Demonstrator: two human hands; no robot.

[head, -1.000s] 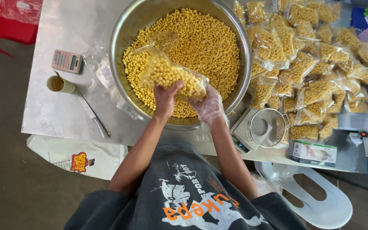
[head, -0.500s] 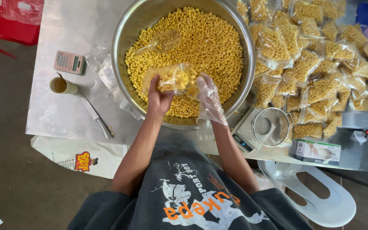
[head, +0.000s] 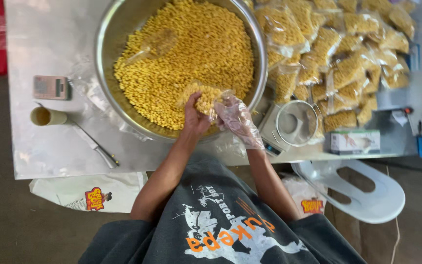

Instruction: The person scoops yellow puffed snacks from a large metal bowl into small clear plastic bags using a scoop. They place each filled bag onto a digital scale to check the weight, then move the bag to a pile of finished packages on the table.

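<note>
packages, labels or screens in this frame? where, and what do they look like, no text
Filled bags: piled right of bowl, clear plastic, yellow contents.
Small box: table's near right edge, white-green, rectangular.
Calculator: left of bowl, pinkish, grey screen.
Sack: under table, white, red-yellow logo.

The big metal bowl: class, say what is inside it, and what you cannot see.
The metal bowl holds a heap of small yellow pieces, with a clear bag lying on top. The left hand and gloved right hand hold a part-filled bag. The bowl's bottom is covered.
</note>
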